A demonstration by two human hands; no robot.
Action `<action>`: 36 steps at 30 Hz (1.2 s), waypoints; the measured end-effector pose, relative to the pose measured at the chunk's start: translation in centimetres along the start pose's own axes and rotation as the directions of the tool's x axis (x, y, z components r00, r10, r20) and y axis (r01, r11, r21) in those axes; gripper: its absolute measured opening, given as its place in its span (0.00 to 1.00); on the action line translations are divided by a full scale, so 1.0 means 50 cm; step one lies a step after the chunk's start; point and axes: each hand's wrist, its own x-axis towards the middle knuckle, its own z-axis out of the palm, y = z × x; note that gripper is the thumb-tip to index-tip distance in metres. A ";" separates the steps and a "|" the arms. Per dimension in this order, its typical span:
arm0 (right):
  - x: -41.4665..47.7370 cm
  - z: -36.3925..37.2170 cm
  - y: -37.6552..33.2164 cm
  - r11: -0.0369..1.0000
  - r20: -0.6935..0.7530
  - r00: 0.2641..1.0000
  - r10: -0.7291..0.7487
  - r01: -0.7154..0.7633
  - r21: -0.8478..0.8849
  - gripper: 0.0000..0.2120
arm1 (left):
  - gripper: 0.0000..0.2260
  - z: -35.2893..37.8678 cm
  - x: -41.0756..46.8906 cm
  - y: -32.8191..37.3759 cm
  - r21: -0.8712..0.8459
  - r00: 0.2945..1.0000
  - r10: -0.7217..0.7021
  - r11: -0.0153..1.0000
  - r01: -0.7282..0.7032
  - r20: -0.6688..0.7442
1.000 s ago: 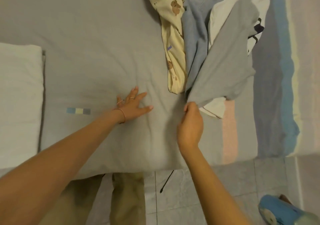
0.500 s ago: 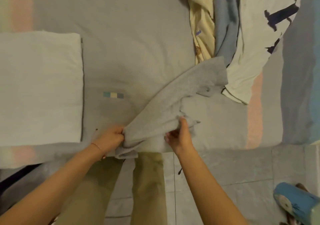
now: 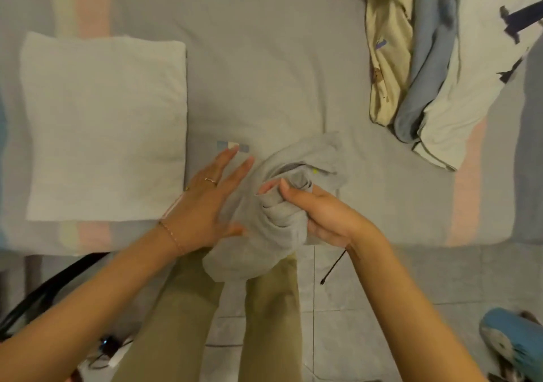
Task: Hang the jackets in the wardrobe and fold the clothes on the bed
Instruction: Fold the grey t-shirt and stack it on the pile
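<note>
Two hands hold a soft grey cloth garment at the near edge of the grey bed.
In the middle of the frame, the right hand curls its fingers round the bunched cloth. The left hand touches it with straight, spread fingers.

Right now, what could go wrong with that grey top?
The grey top is bunched up in the right hand, so it may fold with creases unless spread flat. Its lower part hangs past the bed edge over the floor; it might slide off if the grip loosens, since the left hand is open, not gripping.
</note>
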 end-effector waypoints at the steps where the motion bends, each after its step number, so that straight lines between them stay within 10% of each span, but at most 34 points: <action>1: -0.004 0.011 -0.016 1.000 0.074 0.997 0.000 0.001 -0.008 0.13 | 0.45 -0.015 0.011 0.007 0.026 0.998 0.057 0.998 -0.057 -0.007; 6: -0.012 0.025 -0.085 0.982 0.255 0.966 -0.031 0.077 -0.172 0.11 | 0.26 -0.072 0.044 0.055 0.041 0.960 0.272 0.961 -0.275 0.060; 9: -0.003 0.008 -0.103 0.946 0.013 0.977 -0.214 0.211 -0.247 0.02 | 0.15 -0.102 0.040 0.052 -0.017 0.986 0.027 1.000 -0.024 0.166; 12: 0.022 -0.003 -0.098 0.727 -0.251 0.860 -0.444 0.183 -0.661 0.10 | 0.13 -0.132 0.036 0.026 0.026 0.995 -0.041 0.999 0.038 0.090; 16: 0.033 -0.002 -0.095 0.580 -0.227 0.889 -0.397 0.052 -0.813 0.32 | 0.17 -0.152 0.032 -0.008 0.042 0.993 -0.094 0.995 0.091 0.065; 21: 0.036 -0.021 -0.105 0.103 -0.006 0.908 -0.420 0.042 -0.994 0.14 | 0.14 -0.180 0.023 -0.045 0.057 0.992 -0.121 0.991 0.123 -0.034; 24: 0.032 -0.021 -0.106 0.050 0.120 0.809 -0.575 0.181 -0.982 0.02 | 0.13 -0.186 0.019 -0.049 0.022 0.992 -0.107 0.994 0.109 -0.070; 29: 0.015 0.006 -0.122 0.130 0.044 0.685 -0.727 0.201 -0.971 0.12 | 0.11 -0.184 0.018 -0.038 -0.296 0.967 -0.138 0.953 0.070 -0.216; 36: 0.010 0.004 -0.138 -0.032 0.158 0.876 -0.455 0.162 -0.986 0.29 | 0.12 -0.190 0.032 -0.021 -0.117 0.994 -0.062 0.992 0.050 -0.094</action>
